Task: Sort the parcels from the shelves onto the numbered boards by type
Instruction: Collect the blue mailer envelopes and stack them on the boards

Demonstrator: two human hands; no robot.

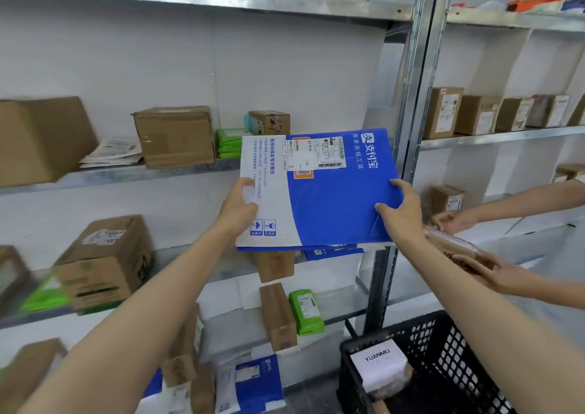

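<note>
Bright even light, blurred warped edges

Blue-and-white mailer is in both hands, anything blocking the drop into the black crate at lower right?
Nothing visible blocks it. The left hand and right hand grip the blue-and-white mailer. The black crate is open-topped below the right forearm, holding a white-labelled parcel. Another person's hands work further right.

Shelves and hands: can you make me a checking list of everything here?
surface: metal shelves, several levels, against a white wall.
job's things: blue and white mailer held up flat; brown boxes and green packets on the shelves.
clutter: black crate at lower right with a white packet inside.
grippers: left hand holds the mailer's white end, right hand its blue end.
cables: nothing seen.
surroundings: another person's hands reach in from the right.
</note>
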